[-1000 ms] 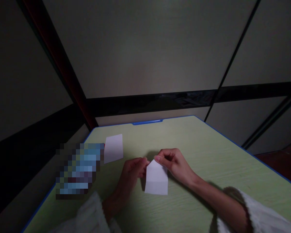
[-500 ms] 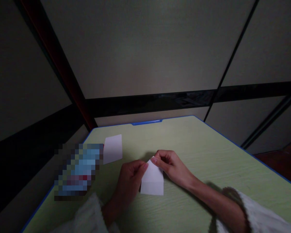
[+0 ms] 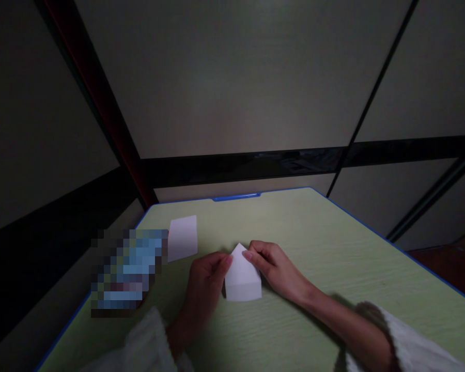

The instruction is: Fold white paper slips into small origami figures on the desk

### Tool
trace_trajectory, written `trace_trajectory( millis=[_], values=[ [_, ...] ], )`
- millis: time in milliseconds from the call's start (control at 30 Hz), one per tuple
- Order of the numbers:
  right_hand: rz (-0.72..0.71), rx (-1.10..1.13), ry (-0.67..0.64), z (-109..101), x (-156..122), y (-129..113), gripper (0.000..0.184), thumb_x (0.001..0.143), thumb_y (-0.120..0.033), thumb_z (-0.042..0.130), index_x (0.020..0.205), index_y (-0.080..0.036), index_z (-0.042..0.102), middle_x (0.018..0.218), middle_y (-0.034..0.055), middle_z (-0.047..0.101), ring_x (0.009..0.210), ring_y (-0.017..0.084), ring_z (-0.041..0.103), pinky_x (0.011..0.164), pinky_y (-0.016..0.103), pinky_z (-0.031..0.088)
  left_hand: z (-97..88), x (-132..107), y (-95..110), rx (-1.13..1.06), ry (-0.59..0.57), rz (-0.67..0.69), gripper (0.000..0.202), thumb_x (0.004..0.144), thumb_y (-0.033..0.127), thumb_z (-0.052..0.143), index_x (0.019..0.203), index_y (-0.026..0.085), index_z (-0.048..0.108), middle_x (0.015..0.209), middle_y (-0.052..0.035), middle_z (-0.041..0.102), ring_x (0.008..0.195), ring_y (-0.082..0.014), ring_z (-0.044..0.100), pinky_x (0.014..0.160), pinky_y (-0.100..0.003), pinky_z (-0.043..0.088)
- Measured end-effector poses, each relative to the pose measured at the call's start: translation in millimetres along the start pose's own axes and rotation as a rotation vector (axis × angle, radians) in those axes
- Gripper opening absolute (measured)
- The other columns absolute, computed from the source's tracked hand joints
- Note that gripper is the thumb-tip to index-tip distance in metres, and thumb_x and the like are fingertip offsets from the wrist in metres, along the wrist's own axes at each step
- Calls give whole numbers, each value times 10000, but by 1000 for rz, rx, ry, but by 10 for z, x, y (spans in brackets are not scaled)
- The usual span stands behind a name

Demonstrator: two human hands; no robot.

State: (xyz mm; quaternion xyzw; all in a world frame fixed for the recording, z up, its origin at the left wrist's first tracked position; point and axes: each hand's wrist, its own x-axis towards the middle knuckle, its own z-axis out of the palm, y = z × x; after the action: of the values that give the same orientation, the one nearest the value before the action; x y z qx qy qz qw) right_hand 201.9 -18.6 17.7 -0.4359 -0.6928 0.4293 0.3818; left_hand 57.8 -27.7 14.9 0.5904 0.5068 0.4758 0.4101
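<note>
At left of green table (image 3: 333, 243), white sheet (image 3: 183, 238) beside pixelated object (image 3: 129, 271); left fingers (image 3: 223, 264), right fingers (image 3: 254, 258) pinching folded paper (image 3: 242, 279).

Loose whitish sleeves (image 3: 422, 341) with wavy-edged cuffs (image 3: 394, 325)

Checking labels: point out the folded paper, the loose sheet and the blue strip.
Folded paper (image 3: 243, 273): head view, on its upper panel, above the crease.
Loose sheet (image 3: 183, 238): head view, middle of its face.
Blue strip (image 3: 237, 197): head view, mid-length, at the table's (image 3: 318, 243) far edge.
</note>
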Motion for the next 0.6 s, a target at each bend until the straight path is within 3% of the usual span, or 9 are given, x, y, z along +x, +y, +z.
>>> trace_trajectory(
  millis=[300, 400, 500, 600],
  values=[
    [59, 50, 16, 2, -27, -10, 340, 743, -380, 414, 499, -160, 327, 475, -52, 279, 437, 53, 259, 388, 186, 182, 2, -5, -3, -66, -32, -16, 252, 644, 291, 501, 446, 145, 447, 417, 62, 342, 421, -68, 300, 395, -181, 235],
    [46, 140, -1, -24, -20, -3, 292, 739, -385, 425, 566, -153, 385, 511, -45, 330, 468, 59, 309, 413, 178, 227, 19, 5, -6, -128, -111, -50, 269, 636, 313, 505, 434, 152, 430, 403, 59, 359, 407, -72, 334, 399, -183, 262],
    [78, 244, -70, -40, -21, 2, 262, 736, -390, 428, 625, -155, 397, 524, -45, 356, 461, 58, 331, 409, 173, 237, 43, 6, -9, -163, -246, -107, 269, 640, 346, 490, 458, 153, 443, 405, 48, 396, 406, -86, 384, 414, -194, 292],
    [103, 278, -198, -28, -43, -15, 284, 713, -403, 456, 600, -150, 397, 517, -47, 350, 450, 51, 317, 400, 168, 223, 55, -6, -26, -127, -281, -90, 288, 656, 342, 468, 443, 162, 397, 407, 62, 332, 400, -71, 320, 400, -190, 242]
  ],
)
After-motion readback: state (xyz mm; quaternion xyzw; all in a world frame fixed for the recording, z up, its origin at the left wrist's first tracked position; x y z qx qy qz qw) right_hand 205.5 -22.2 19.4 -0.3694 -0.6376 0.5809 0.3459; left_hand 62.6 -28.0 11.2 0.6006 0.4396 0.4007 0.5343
